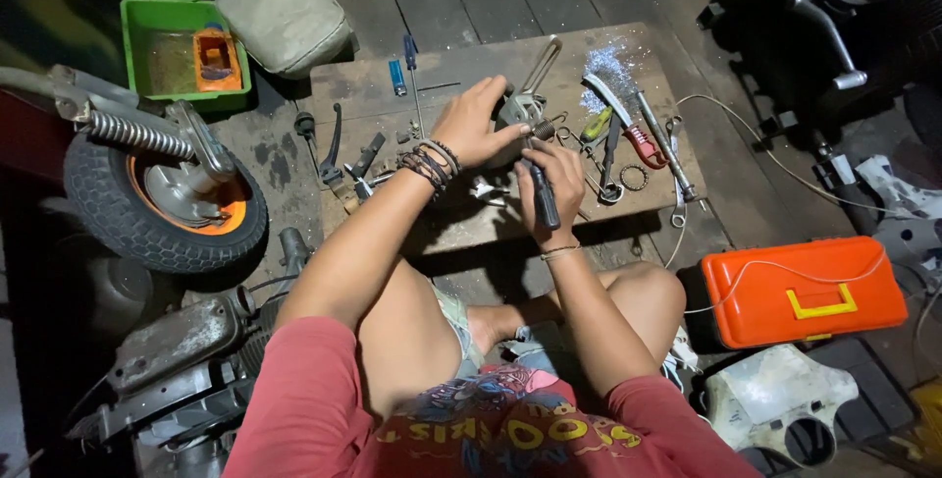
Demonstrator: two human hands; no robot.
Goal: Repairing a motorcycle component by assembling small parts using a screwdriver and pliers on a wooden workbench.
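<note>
At nine o'clock a green tray (pixel 137 22) and a small wheel (pixel 162 198) with an orange hub are seen on the plank floor, well apart from the work. Towards the centre, a wooden board (pixel 471 228) carries loose tools: a blue screwdriver (pixel 411 61) at eleven o'clock, and pliers (pixel 628 130) with other metal tools at one o'clock. The left hand (pixel 471 125) is curled over a metal part (pixel 522 107) with a spring, pressing it down at twelve o'clock on the board. The right hand (pixel 551 184) is closed round a dark-handled tool (pixel 543 193), its tip set against the part from below. At four o'clock an orange case (pixel 805 292) is crossed by a thin cable (pixel 775 169).

A slip is judged possible: with the tool pushed towards the left hand's fingers, a sudden give in the spring could drive the tip into them, or throw small pieces off the board.
</note>
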